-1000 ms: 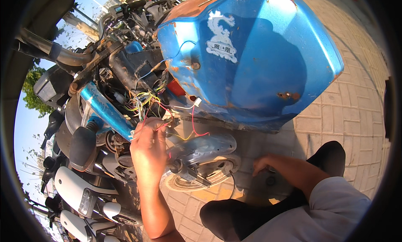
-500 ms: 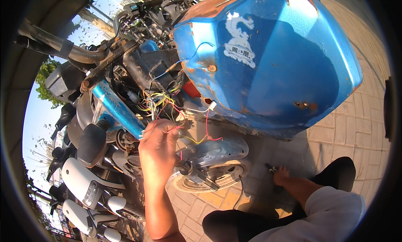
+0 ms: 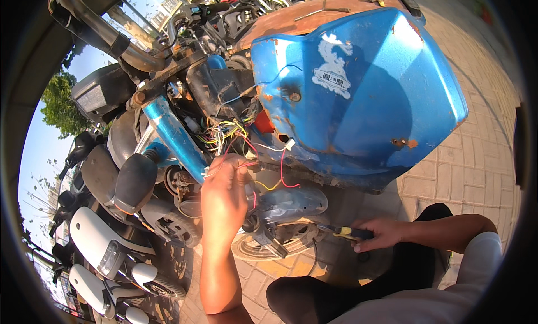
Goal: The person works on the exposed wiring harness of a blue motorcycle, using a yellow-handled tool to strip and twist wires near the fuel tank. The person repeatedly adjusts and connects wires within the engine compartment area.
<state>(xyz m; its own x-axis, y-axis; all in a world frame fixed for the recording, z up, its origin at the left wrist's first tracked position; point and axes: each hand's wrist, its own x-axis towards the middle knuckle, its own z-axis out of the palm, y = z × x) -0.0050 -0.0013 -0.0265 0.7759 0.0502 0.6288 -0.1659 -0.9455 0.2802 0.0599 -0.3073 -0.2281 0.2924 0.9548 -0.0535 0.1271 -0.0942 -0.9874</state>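
Observation:
My left hand (image 3: 225, 184) is closed in a pinch on a thin red wire (image 3: 247, 164), just below a tangle of coloured wires (image 3: 224, 133). The tangle hangs beside a blue fork tube (image 3: 175, 138) and a scuffed blue body panel (image 3: 364, 116). A white plug connector (image 3: 290, 144) dangles near the panel's lower edge, with red and yellow wire ends below it. Lower right, my right hand (image 3: 380, 234) grips a black-and-yellow hand tool (image 3: 346, 232) pointing left toward the front wheel (image 3: 280, 245); its exact kind is unclear.
A silver front fender (image 3: 294, 205) sits under the wires. The handlebar (image 3: 134, 55) curves across the upper left. White scooters (image 3: 98, 234) stand close on the left. A screwdriver (image 3: 322, 12) lies on the rusty surface behind the panel. Brick paving (image 3: 448, 172) spreads to the right.
My right hand has come up from near the ground, bringing the tool toward the wheel. My left hand keeps its pinch on the red wire. The view has shifted slightly.

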